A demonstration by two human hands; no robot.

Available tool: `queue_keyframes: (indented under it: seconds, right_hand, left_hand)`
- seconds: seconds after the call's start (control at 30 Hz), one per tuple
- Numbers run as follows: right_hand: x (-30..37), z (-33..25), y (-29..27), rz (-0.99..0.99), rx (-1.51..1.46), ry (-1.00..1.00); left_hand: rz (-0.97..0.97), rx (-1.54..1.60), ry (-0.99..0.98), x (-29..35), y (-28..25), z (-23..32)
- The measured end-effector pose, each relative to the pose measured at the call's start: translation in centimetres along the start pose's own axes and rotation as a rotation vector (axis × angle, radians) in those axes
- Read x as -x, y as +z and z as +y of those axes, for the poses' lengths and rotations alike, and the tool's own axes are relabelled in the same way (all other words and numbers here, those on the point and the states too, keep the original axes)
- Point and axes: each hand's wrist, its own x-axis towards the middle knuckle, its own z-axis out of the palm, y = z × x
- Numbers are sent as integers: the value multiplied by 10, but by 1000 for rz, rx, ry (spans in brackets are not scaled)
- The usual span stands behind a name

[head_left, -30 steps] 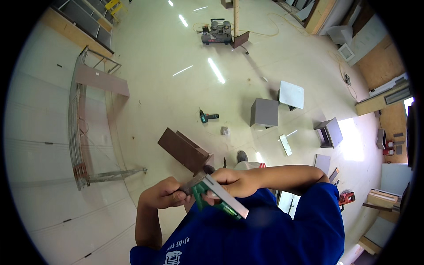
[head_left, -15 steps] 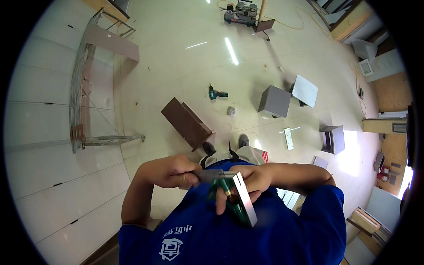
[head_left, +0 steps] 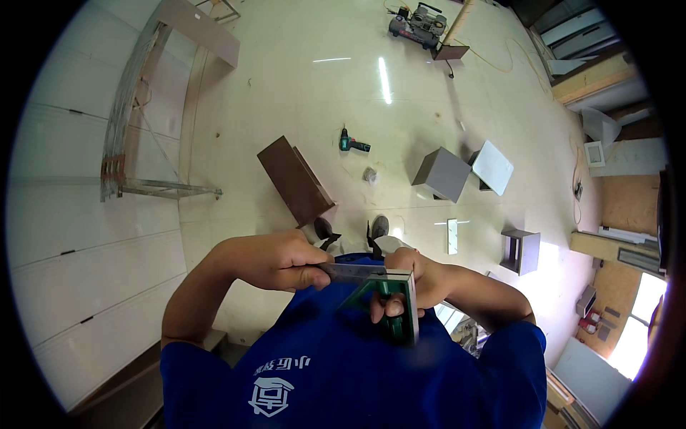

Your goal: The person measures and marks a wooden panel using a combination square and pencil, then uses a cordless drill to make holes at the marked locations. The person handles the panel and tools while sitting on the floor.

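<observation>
Try square (head_left: 412,306), with a steel blade (head_left: 355,272) and a green stock edged in bright metal, is held up in front of the wearer's blue shirt (head_left: 314,343), just above the waist and well clear of the floor (head_left: 300,100). As far as the view shows, picking it up is done and the handling appears to be in mid-course: blade and stock are joined, both hands are on it, and neither edge lies against a panel or box. How much remains cannot be judged from this view. The left hand (head_left: 289,259) is closed on the blade's free end, thumb along the steel; the right hand (head_left: 429,282) holds the stock, with fingertips (head_left: 393,307) showing through the handle opening. The blade's long axis runs almost straight across the view, its free end pointing to the wearer's left; the stock stands roughly square to it, running from the joint back toward the chest. Beyond the hands, a brown box-like unit (head_left: 289,179) lies ahead and to the left, near the shoes (head_left: 380,227), with a cordless drill (head_left: 346,141) farther out and a grey box (head_left: 444,174) to the right.
</observation>
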Motion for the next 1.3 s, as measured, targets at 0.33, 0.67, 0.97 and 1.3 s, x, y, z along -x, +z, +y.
queue_keyframes:
  seconds: [0.33,0.67,0.97,1.3]
  right_hand:
    - [-2,14,-3,145,60,-145]
    - [-6,4,-5,-108,260,-236]
    - [-3,-14,-11,-293,507,-267]
    - [-1,-24,-2,-272,636,-219]
  left_hand:
    - [170,-15,2,12,11,6]
    - [162,-244,-97,17,29,24]
    - [60,-524,-219,10,31,57]
    - [159,-612,-24,12,39,47]
